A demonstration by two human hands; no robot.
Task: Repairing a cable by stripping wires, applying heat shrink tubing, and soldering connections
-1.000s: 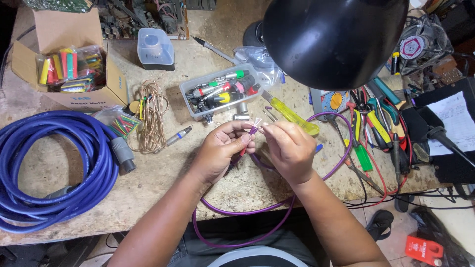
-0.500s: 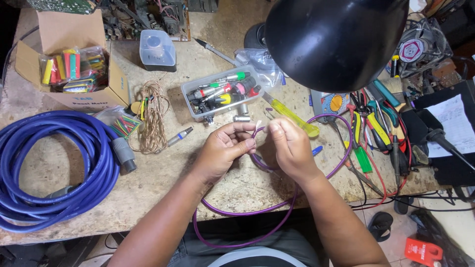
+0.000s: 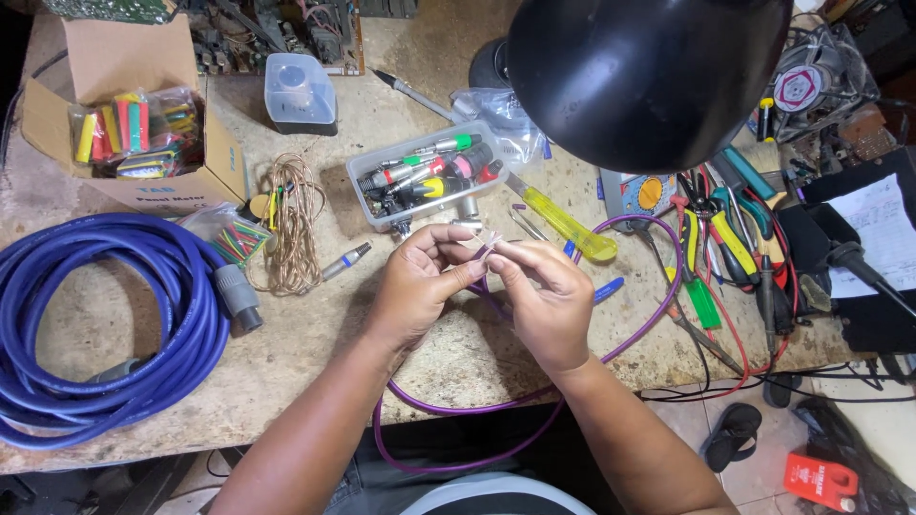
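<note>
My left hand [image 3: 420, 281] and my right hand [image 3: 544, 296] meet over the middle of the worn workbench [image 3: 477, 362]. Both pinch the stripped end of a purple cable [image 3: 491, 246], where thin pale wires stick out between the fingertips. The cable loops off to the right, past the tools, and back under my forearms toward my lap. Just behind my hands stands a clear plastic tray [image 3: 425, 176] of audio connectors with coloured rings.
A big coil of blue cable [image 3: 105, 324] lies left. A cardboard box [image 3: 124, 105] of coloured tubing is back left, beside a small clear tub [image 3: 298, 91]. A black lamp shade [image 3: 644, 76] hangs overhead. A yellow screwdriver [image 3: 563, 224], pliers and cutters [image 3: 720, 243] lie right.
My hands stay joined on the cable end; the fingers have shifted slightly as they work the thin wires. Nothing else on the bench has moved.
</note>
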